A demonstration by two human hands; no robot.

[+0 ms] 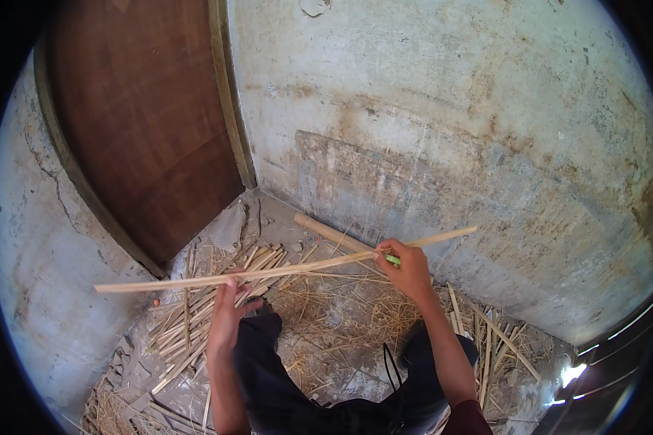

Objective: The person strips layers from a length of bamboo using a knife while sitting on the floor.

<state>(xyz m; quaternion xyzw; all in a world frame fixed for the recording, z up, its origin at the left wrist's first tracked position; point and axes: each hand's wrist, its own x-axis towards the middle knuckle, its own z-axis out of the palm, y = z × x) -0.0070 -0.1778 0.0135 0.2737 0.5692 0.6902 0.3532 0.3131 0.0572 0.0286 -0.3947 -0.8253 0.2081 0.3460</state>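
A long pale bamboo strip (pixel 305 267) runs across in front of me, its right end slightly higher. My left hand (pixel 225 315) pinches it from below, left of its middle, with the other fingers spread away. Further right, my right hand (pixel 409 272) is closed around the strip. A small bright green object (pixel 392 259), which looks like a tool's handle, sticks out between the right fingers. Most of that object is hidden by the hand, so a blade cannot be made out.
Cut strips (pixel 189 330) lie piled left of my legs, and more strips (pixel 497 341) lie on the right. Shavings (pixel 326 312) litter the floor between my feet. A thick bamboo pole (pixel 330 232) rests by the stained wall (pixel 450 130). A brown door (pixel 145 123) stands at the left.
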